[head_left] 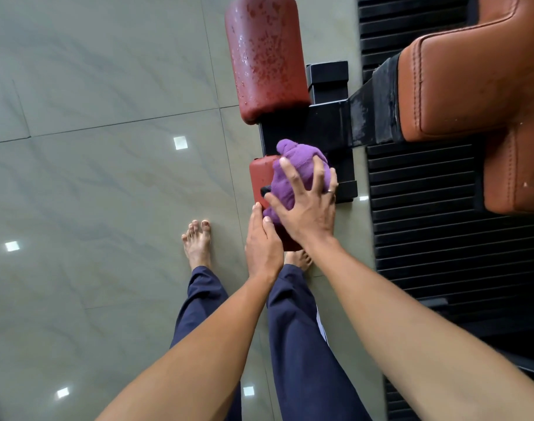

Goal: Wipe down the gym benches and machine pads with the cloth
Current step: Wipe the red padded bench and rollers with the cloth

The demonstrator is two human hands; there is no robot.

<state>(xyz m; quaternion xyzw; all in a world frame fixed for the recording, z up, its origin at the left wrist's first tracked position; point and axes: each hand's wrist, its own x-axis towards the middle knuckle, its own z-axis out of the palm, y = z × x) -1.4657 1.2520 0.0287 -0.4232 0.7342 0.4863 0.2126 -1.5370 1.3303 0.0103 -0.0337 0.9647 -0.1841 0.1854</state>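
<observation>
Purple cloth [293,174] bunched on the near roller pad [259,177], under the right hand [305,214].

The right hand's fingers are spread and curled over the cloth, pressing it onto the pad's far half. The left hand [262,247] clasps the pad's near end, thumb on top, steadying it. The pad's long axis runs near to far, so the stroke likely travels along it, away from the left hand. Beyond it, across the black frame [329,123], the far roller pad [265,56] is beaded with droplets and looks unwiped; the right hand is nearer to it. A brown bench seat [472,86] lies far right.
</observation>
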